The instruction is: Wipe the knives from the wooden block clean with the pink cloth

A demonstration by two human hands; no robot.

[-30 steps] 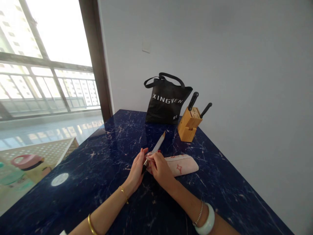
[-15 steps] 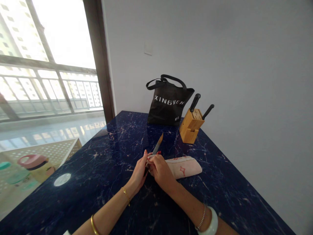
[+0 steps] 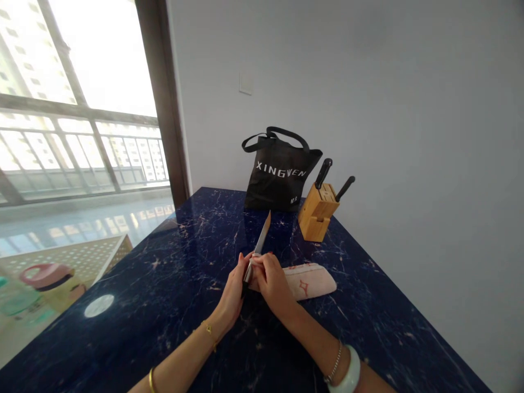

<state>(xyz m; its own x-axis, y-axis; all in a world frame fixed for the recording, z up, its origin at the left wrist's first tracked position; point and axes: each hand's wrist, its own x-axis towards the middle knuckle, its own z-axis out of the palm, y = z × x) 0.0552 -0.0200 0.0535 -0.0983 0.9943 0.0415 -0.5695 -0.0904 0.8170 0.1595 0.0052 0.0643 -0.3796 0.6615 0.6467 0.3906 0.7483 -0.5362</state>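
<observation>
Kitchen knife (image 3: pixel 258 250) held between both hands, tilted up, tip pointing away; left hand (image 3: pixel 232 289) curled round its black handle, right hand (image 3: pixel 272 284) pinching near the blade's base. Pink cloth pouch (image 3: pixel 307 281) just beside the right hand, on dark blue marble counter (image 3: pixel 164 327). Farther ahead, bamboo knife block (image 3: pixel 318 213) with two black-handled knives (image 3: pixel 323 173), black tote bag (image 3: pixel 280 174) beside it against the wall (image 3: pixel 388 109).

Blown-out window (image 3: pixel 85 65) glare — edges warped.
</observation>
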